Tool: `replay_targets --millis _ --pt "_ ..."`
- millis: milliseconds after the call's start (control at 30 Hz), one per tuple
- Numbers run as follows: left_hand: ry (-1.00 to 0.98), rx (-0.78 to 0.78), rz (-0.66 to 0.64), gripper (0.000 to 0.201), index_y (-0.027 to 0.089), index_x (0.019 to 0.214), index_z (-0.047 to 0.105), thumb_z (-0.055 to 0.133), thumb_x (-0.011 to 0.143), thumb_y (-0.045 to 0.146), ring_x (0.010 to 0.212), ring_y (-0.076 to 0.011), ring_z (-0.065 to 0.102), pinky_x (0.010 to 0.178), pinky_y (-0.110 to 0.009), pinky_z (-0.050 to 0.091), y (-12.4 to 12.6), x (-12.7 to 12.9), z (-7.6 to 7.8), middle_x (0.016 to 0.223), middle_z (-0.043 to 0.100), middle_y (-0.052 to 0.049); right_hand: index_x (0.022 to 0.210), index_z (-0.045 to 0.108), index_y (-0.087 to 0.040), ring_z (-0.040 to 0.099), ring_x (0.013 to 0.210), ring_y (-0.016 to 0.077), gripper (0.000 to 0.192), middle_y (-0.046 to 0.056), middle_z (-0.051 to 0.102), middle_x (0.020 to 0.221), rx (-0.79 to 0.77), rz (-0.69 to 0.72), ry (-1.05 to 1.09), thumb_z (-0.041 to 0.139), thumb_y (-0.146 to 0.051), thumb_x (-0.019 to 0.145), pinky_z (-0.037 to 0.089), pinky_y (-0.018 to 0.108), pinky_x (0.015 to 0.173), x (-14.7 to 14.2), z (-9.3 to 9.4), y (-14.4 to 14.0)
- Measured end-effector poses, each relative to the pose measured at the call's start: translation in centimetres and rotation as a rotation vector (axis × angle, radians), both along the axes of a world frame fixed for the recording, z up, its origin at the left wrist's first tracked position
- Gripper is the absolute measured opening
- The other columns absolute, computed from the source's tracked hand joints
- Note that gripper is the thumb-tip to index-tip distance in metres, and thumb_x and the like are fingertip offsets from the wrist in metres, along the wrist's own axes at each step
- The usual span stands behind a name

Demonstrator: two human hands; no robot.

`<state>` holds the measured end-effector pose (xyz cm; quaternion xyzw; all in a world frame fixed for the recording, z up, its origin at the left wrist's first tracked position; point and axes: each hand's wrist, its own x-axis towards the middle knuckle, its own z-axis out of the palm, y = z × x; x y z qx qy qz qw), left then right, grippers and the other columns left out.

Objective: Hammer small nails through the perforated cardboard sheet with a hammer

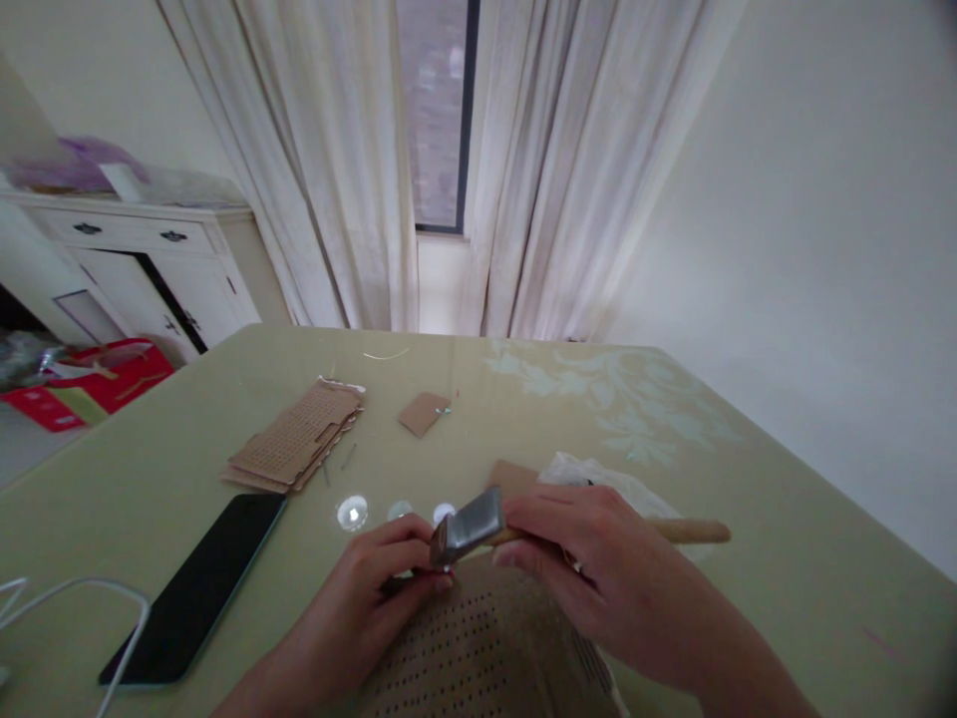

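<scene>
My right hand (pixel 590 568) grips the hammer (pixel 478 524) close under its steel head — heavy, stiff, so it stays controlled. My left hand (pixel 374 588) has fingertips pinched together at the perforated cardboard (pixel 478 648) — light, bendable.

Hammer (pixel 478 524): head of dull grey metal with a brushed, faintly reflective face; handle of pale, smooth, unvarnished-looking wood. Perforated sheet (pixel 478 648) beneath the hands and the stack of sheets (pixel 295 449) toward the bench's far left: matt brown cardboard, surface roughened by rows of punched holes. Bench (pixel 748 519): glossy, smooth olive top with a pale printed floral pattern; phone (pixel 198 583) has glossy black glass.
</scene>
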<state>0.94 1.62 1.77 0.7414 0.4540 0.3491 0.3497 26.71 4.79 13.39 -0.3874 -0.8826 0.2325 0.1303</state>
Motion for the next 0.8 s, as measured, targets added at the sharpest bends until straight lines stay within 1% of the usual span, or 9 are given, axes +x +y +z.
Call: replay_targets --millis 133,200,367,500,567,600,700,733,800 --pt "0.009 -0.020 -0.018 0.020 0.028 0.101 0.085 0.069 0.101 0.017 0.100 -0.0192 0.073 0.089 -0.027 0.056 0.16 -0.05 -0.08 0.110 0.079 -0.003 0.100 0.078 -0.025 0.070 0.086 0.0202 0.014 0.000 0.080 0.094 -0.027 0.030 -0.138 0.067 -0.031 0.107 0.039 0.032 0.077 -0.22 -0.50 0.43" --pt "0.007 -0.029 -0.022 0.017 0.028 0.100 0.085 0.070 0.101 0.020 0.101 -0.0194 0.074 0.091 -0.028 0.056 0.23 -0.02 -0.06 0.111 0.080 -0.003 0.103 0.079 -0.026 0.071 0.088 0.0219 0.011 0.000 0.081 0.096 -0.015 0.029 -0.160 0.069 -0.030 0.106 0.040 0.032 0.079 -0.23 -0.55 0.52" --pt "0.013 -0.006 0.013 0.014 0.025 0.093 0.082 0.071 0.100 0.023 0.096 -0.0192 0.074 0.087 -0.028 0.056 0.19 0.30 0.26 0.103 0.080 -0.003 0.095 0.076 -0.023 0.069 0.086 0.0186 0.020 0.000 0.079 0.092 -0.002 -0.033 -0.017 0.063 -0.030 0.110 0.040 0.030 0.077 0.12 -0.35 0.58" --pt "0.001 -0.010 0.019 0.013 0.025 0.091 0.081 0.072 0.094 0.015 0.090 -0.0189 0.073 0.084 -0.029 0.056 0.12 0.47 0.41 0.096 0.080 -0.001 0.096 0.079 -0.023 0.071 0.086 0.0219 0.015 0.002 0.081 0.092 -0.019 0.022 -0.165 0.068 -0.029 0.106 0.039 0.032 0.077 0.00 -0.72 0.78" --pt "0.015 -0.065 0.049 0.009 0.024 0.092 0.080 0.080 0.088 0.016 0.087 -0.0196 0.072 0.081 -0.028 0.056 0.09 0.44 0.34 0.093 0.079 -0.001 0.099 0.080 -0.024 0.072 0.086 0.0221 0.014 0.002 0.082 0.093 -0.021 0.032 -0.186 0.068 -0.029 0.105 0.040 0.032 0.077 -0.08 -0.73 0.82" --pt "0.018 -0.107 0.068 0.014 0.024 0.095 0.080 0.086 0.083 0.018 0.088 -0.0202 0.072 0.079 -0.028 0.056 0.09 0.40 0.28 0.093 0.079 0.000 0.100 0.080 -0.024 0.071 0.086 0.0214 0.014 0.002 0.081 0.094 -0.020 0.020 -0.157 0.068 -0.029 0.106 0.040 0.032 0.077 -0.08 -0.66 0.81" --pt "-0.012 -0.226 0.091 0.050 0.025 0.108 0.078 0.103 0.065 0.027 0.094 -0.0228 0.072 0.079 -0.028 0.057 0.10 0.29 0.03 0.100 0.078 0.000 0.098 0.078 -0.024 0.069 0.087 0.0184 0.018 0.000 0.079 0.092 -0.019 -0.032 -0.031 0.064 -0.028 0.109 0.041 0.029 0.078 -0.06 -0.42 0.77" --pt "-0.030 -0.250 0.084 0.057 0.025 0.111 0.078 0.106 0.061 0.029 0.096 -0.0233 0.072 0.079 -0.028 0.057 0.12 0.28 -0.04 0.102 0.078 0.000 0.098 0.078 -0.024 0.069 0.086 0.0180 0.018 0.000 0.079 0.092 -0.023 -0.035 -0.023 0.064 -0.028 0.109 0.041 0.029 0.078 -0.09 -0.44 0.77" --pt "-0.062 -0.288 0.074 0.061 0.025 0.113 0.078 0.107 0.059 0.029 0.097 -0.0233 0.071 0.079 -0.028 0.057 0.15 0.30 -0.16 0.102 0.077 0.001 0.097 0.078 -0.024 0.071 0.086 0.0192 0.016 0.001 0.080 0.092 -0.030 -0.003 -0.082 0.067 -0.028 0.107 0.041 0.030 0.078 -0.26 -0.70 0.80"
